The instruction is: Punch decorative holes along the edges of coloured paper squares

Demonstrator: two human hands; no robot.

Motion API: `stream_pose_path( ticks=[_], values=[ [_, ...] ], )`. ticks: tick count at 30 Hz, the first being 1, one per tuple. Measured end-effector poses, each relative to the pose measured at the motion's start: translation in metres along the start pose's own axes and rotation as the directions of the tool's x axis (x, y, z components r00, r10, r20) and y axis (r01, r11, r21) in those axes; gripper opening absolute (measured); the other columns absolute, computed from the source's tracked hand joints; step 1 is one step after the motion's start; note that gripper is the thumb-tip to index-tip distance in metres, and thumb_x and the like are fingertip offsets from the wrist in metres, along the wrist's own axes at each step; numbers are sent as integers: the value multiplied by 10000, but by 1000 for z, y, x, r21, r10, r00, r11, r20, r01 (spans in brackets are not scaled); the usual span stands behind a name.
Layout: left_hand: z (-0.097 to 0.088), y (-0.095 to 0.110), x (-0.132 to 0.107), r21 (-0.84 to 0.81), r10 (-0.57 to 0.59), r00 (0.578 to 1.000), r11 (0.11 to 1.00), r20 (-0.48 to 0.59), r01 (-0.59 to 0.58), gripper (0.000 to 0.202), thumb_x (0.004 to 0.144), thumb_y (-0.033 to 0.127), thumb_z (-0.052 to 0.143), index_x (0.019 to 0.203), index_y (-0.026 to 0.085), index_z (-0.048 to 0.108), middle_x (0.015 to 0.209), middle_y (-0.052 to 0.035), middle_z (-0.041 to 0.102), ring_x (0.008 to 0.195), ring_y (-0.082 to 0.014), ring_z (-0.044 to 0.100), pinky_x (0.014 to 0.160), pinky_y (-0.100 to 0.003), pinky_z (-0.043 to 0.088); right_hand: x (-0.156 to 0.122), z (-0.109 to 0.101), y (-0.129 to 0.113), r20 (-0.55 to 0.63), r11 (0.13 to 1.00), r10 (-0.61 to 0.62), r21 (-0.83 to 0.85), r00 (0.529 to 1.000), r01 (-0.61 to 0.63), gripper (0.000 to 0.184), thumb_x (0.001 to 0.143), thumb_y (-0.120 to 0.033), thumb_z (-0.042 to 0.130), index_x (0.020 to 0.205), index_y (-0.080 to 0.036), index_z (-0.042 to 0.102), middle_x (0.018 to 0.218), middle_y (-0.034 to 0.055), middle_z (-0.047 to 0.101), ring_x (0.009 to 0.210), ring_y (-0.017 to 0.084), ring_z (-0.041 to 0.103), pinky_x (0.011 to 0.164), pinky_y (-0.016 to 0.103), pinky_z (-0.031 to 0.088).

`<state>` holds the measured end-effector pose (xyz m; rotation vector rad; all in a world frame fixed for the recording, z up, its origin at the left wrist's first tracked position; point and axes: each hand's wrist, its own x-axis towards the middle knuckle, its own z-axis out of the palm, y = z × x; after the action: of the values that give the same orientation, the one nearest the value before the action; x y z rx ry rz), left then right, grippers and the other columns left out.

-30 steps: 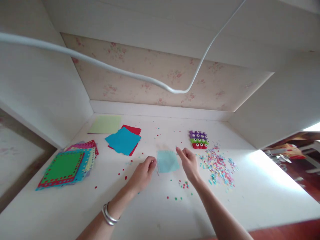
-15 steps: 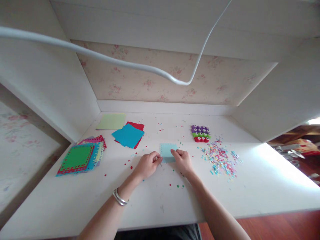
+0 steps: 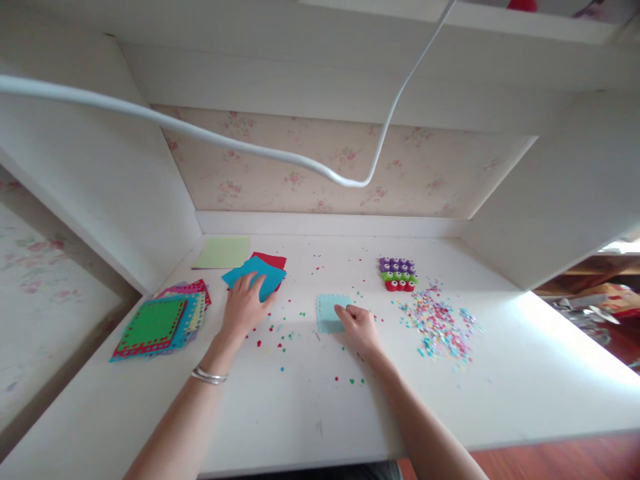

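A white table is filling the lower frame, and a white cable is hanging across the upper half. At left, a fanned pile of punched coloured sheets, green uppermost, is lying flat. Loose confetti is spreading in a heap at right of centre. Left of centre, a bright blue sheet is covering most of a red sheet, beside pale green paper.

A person's left hand is resting palm down over the near left part of the bright blue sheet, fingers spreading apart across it. The right hand is curling near the centre, its thumb overlapping the right side of a light blue square; whether thumb and fingers are pinching anything cannot be told. The square is lying flat just left of that hand, its border showing punched holes. Beyond the right hand, a block of purple, green and red eyed pieces is sitting near the confetti. A silver bracelet is circling the left wrist; tiny red and green cutouts are dotting the middle.
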<state>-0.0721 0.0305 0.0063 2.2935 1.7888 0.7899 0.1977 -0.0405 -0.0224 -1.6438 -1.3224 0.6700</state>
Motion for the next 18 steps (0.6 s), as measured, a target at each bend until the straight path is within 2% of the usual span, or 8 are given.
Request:
stream_pose_path(
  ticks=[2, 4, 8, 12, 14, 18],
  values=[
    [-4, -16, 2, 63, -27, 999, 998, 23, 26, 519, 827, 434, 612, 1267, 158, 597, 1376, -169, 552, 1311, -368, 449, 1104, -490, 316, 1, 0, 0, -2, 1000, -4, 0, 1000, 4, 489, 809, -532, 514, 522, -243, 242, 513, -58, 223, 498, 120, 247, 483, 258, 213],
    [-5, -23, 1, 106, -35, 998, 994, 58, 29, 494, 837, 452, 594, 1243, 173, 624, 1312, -157, 617, 1230, -349, 537, 1057, -448, 377, 0, 0, 0, -1, 1000, -5, 1, 1000, 5, 495, 809, -541, 515, 520, -244, 244, 509, -60, 223, 493, 119, 246, 480, 259, 213],
    [-7, -23, -2, 150, -65, 993, 987, 95, 51, 454, 931, 474, 451, 1270, 221, 616, 1169, -126, 712, 1032, -308, 667, 899, -381, 472, -1, -2, -1, 17, 1000, -4, 3, 1000, 4, 501, 814, -544, 527, 527, -243, 247, 516, -62, 227, 497, 118, 246, 482, 259, 215],
    [-10, -26, 1, 167, -138, 984, 979, 112, 118, 483, 982, 502, 313, 1169, 239, 673, 934, -98, 772, 852, -292, 720, 723, -334, 498, 0, -3, 0, 42, 1000, 1, 3, 999, -2, 508, 828, -553, 527, 546, -243, 240, 534, -63, 227, 508, 119, 251, 495, 258, 232],
    [-10, -27, 1, 178, -163, 981, 974, 102, 143, 485, 997, 471, 277, 1159, 245, 674, 962, -92, 772, 868, -285, 723, 718, -323, 496, 0, -3, 0, 53, 1000, 2, 6, 999, -2, 512, 827, -559, 528, 547, -243, 240, 533, -63, 229, 507, 119, 254, 499, 259, 236],
    [-8, -24, -1, 219, -166, 984, 964, 66, 148, 486, 988, 431, 329, 1367, 199, 524, 1118, -132, 733, 924, -298, 710, 788, -362, 490, 1, -3, 0, 65, 1000, 3, 14, 998, -3, 513, 830, -558, 528, 547, -245, 238, 530, -64, 225, 503, 119, 253, 495, 261, 234]
  ],
)
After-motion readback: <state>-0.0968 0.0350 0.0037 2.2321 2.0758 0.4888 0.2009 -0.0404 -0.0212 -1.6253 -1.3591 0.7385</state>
